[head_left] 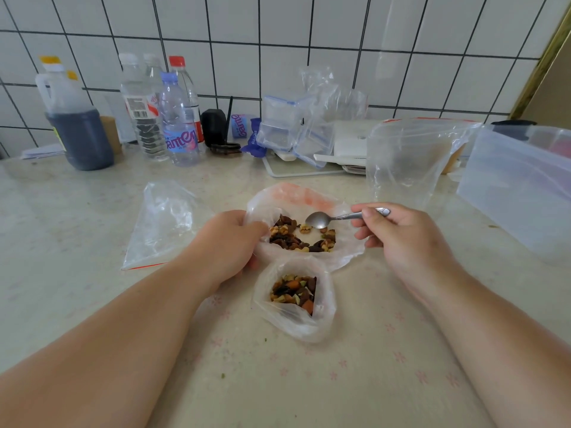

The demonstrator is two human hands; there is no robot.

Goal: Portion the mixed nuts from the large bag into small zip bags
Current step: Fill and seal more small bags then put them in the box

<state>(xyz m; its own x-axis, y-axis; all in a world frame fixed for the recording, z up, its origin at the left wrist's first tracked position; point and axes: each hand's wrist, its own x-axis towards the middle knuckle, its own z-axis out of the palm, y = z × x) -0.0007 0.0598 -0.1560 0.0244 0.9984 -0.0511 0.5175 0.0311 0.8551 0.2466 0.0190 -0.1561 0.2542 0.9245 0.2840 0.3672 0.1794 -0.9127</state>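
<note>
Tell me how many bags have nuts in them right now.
2: the large bag, held open by the left hand mid-table, and the small zip bag just in front of it. The other bags look empty.

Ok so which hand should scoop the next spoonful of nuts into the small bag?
The right hand. It already grips the spoon, whose bowl sits inside the large bag above the nuts. The left hand is holding that bag's rim open, and the small zip bag lies just nearer.

Along the tiled wall [278,32] stood a dark-liquid jug [78,131], clear water bottles [177,122], a black holder [213,126] and stacked lidded containers [282,122], with a translucent bin [522,186] at the surface's [77,211] right.
</note>
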